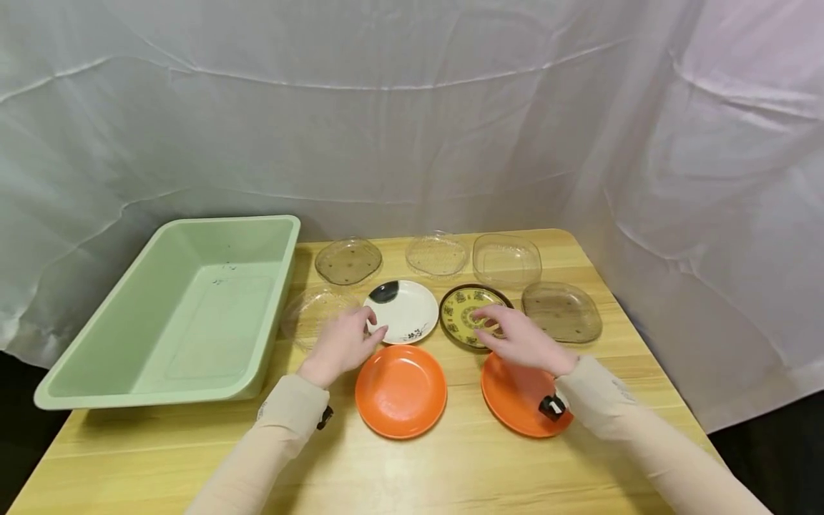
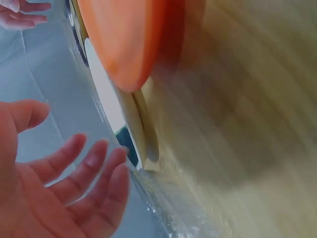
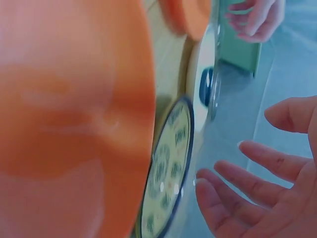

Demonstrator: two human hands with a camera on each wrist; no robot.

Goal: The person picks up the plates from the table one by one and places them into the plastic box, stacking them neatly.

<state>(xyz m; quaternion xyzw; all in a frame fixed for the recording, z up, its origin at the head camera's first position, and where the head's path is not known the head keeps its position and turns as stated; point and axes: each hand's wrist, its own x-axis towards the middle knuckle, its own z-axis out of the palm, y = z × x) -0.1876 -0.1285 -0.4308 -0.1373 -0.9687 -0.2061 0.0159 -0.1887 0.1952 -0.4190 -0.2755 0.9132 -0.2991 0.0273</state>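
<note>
My left hand hovers at the near left edge of a white plate with a black patch, its fingers loosely bent around nothing. A clear plate lies partly hidden behind that hand. Over a yellow patterned plate with a dark rim hangs my right hand, thumb and fingers apart and holding nothing. One orange plate lies between the forearms. The other orange plate sits partly under my right wrist. In the right wrist view the yellow plate stands beside the spread fingers.
A large green tub stands on the left of the wooden table. Along the back lie a smoky plate, a clear round plate and a clear squarish plate. A brown translucent plate lies at the right.
</note>
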